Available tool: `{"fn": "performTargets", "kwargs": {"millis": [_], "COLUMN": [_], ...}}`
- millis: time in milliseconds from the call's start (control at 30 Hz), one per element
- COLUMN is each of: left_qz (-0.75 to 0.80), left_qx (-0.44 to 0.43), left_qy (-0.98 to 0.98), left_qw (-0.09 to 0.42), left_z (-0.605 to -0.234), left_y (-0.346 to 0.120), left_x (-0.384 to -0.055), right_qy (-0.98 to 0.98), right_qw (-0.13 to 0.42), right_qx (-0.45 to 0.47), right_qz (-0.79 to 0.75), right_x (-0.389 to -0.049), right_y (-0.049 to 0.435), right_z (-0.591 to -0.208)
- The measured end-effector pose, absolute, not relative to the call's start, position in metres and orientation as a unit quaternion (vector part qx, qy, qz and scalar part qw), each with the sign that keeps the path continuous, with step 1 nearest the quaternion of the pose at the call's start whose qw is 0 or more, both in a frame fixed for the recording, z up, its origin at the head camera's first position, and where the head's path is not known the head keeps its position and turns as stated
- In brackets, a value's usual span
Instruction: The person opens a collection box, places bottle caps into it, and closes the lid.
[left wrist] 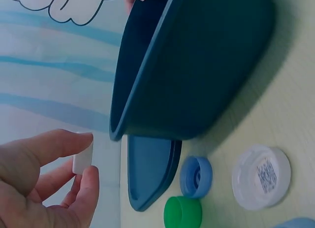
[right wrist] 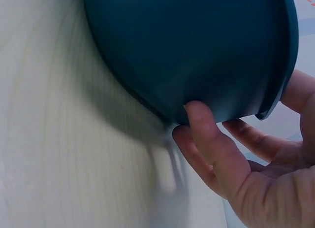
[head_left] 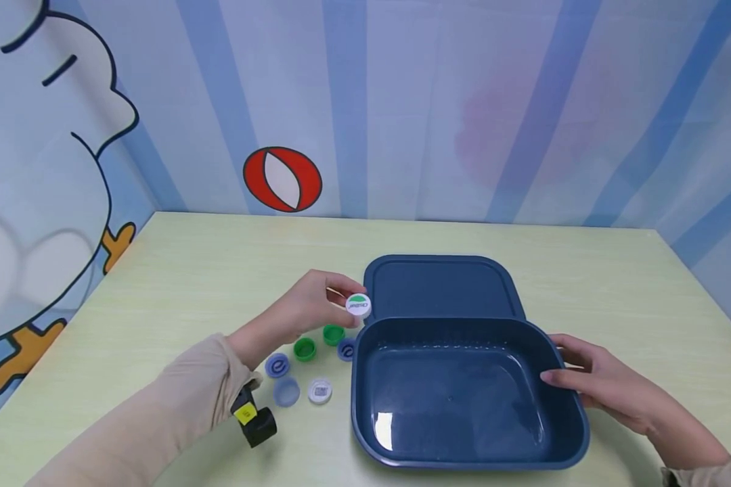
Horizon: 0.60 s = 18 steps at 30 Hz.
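My left hand (head_left: 307, 308) pinches a white bottle cap (head_left: 358, 306) with a green leaf print, just above the left back corner of a dark blue plastic box (head_left: 463, 463). In the left wrist view the same cap (left wrist: 83, 158) shows edge-on between thumb and fingers. At the box's right side, my right hand (head_left: 612, 382) grips the rim, thumb over the inner edge and fingers along the outer wall. The right wrist view shows those fingers (right wrist: 216, 144) against the box wall (right wrist: 182, 50). Below my left hand lie green caps (head_left: 305, 350) and blue caps (head_left: 277, 365).
Directly behind the box lies its flat blue lid (head_left: 441, 287). A white cap (head_left: 319, 391) with a printed code and a pale translucent cap (head_left: 286, 391) lie left of the box on the light wooden table (head_left: 219, 250). A patterned cloth backdrop (head_left: 396, 108) stands behind the table.
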<state>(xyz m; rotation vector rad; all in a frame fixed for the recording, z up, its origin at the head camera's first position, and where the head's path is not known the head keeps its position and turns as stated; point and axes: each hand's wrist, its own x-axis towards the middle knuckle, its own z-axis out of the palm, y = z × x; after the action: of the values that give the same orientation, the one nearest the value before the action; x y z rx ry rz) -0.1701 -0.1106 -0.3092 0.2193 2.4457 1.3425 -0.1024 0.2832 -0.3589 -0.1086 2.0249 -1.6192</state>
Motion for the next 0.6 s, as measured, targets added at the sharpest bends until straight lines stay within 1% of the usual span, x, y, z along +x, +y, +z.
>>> {"fn": "performTargets", "kwargs": {"millis": [300,600], "left_qz": [0.453,0.453], "left_qx": [0.107,0.144], "left_qy": [0.867,0.861], "left_qw": [0.177,0.181], "left_z": [-0.300,-0.296], "left_y": [-0.092,-0.079], "left_x": [-0.162,-0.161], "right_qy": [0.750,0.742], "right_qw": [0.270,0.276], "right_qx": [-0.042,-0.043], "right_qz": [-0.602,-0.610], "right_x": [-0.102,-0.103], "right_y": [0.282,0.282], "right_z": [-0.359,-0.359]}}
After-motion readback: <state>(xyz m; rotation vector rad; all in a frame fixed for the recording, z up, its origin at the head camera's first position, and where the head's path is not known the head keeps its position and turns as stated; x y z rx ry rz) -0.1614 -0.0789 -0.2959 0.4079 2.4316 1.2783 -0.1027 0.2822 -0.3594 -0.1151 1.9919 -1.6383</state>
